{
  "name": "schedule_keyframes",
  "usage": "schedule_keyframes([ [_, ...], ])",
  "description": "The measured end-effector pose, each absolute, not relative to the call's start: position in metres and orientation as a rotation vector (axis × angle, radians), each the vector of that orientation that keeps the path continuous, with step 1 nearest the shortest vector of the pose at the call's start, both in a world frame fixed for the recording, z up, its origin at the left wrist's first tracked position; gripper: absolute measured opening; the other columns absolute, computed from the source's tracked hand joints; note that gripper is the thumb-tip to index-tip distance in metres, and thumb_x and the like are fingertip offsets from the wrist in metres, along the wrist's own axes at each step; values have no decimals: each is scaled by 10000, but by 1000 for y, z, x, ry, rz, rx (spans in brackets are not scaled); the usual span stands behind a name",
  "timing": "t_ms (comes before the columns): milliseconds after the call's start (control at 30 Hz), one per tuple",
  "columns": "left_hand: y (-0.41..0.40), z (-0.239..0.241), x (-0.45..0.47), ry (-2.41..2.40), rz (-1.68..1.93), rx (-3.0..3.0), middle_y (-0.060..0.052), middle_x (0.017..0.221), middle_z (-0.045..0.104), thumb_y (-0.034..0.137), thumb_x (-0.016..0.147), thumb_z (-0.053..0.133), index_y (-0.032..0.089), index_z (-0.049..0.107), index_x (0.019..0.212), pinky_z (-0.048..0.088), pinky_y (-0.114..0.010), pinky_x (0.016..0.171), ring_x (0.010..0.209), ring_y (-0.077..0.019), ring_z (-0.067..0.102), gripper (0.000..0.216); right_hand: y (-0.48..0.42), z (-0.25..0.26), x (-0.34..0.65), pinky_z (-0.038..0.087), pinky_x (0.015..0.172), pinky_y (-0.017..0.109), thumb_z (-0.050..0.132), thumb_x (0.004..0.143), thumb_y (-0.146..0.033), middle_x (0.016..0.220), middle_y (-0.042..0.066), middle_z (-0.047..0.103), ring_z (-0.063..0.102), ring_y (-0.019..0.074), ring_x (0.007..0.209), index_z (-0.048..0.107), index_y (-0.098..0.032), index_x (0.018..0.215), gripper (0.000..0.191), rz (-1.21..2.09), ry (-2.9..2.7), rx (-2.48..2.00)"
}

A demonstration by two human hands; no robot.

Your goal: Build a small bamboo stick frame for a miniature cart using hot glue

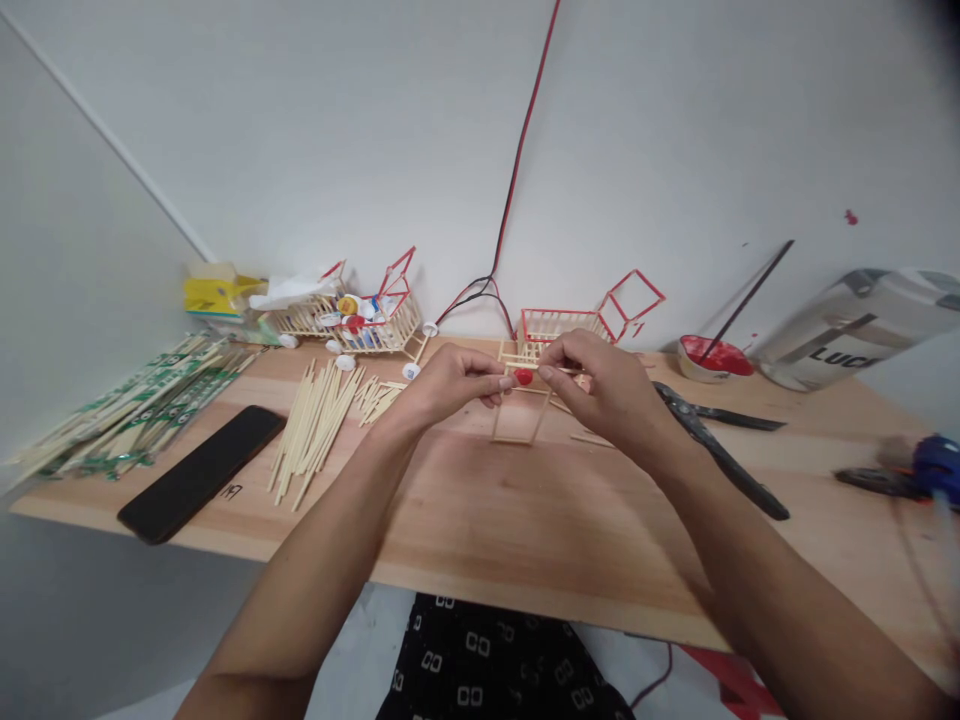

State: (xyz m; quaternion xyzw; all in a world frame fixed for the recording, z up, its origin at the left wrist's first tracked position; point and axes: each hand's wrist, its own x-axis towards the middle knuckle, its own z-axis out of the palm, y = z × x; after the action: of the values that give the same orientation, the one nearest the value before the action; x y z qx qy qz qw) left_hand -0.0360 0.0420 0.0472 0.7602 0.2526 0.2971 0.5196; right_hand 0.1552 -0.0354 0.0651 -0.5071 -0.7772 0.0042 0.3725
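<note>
In the head view, my left hand (466, 380) and my right hand (592, 380) face each other above the middle of the table. Both are closed in a pinch on a thin bamboo stick (566, 371) held roughly level. A small red round cap (523, 376) shows between the fingertips, at the stick; how it is joined is too small to tell. Just below stands or lies a thin rectangular stick frame (514, 441), partly behind my fingers. Behind my hands is a stick-built basket with red top edges (562, 322) and a raised red-edged handle (636, 295).
Left of my hands are loose bamboo sticks (315, 425), shorter pieces (377, 398), a black phone (202, 472), wrapped chopsticks (150, 410) and a cap-filled stick cart (375, 325). To the right are black-handled cutters (720, 450), a bowl of red paint (716, 360) and a large container (862, 330).
</note>
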Motion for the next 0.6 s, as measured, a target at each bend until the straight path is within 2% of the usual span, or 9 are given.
schedule_keyframes([
  [600,44,44,-36,600,702,1802,-44,692,653,358,743,691,101,720,797,483,-220,612,616,-94,567,264,-35,65,157,364,647,285,510,837,-146,763,23,540,493,160,730,526,-198,779,79,1,-2023,-1287],
])
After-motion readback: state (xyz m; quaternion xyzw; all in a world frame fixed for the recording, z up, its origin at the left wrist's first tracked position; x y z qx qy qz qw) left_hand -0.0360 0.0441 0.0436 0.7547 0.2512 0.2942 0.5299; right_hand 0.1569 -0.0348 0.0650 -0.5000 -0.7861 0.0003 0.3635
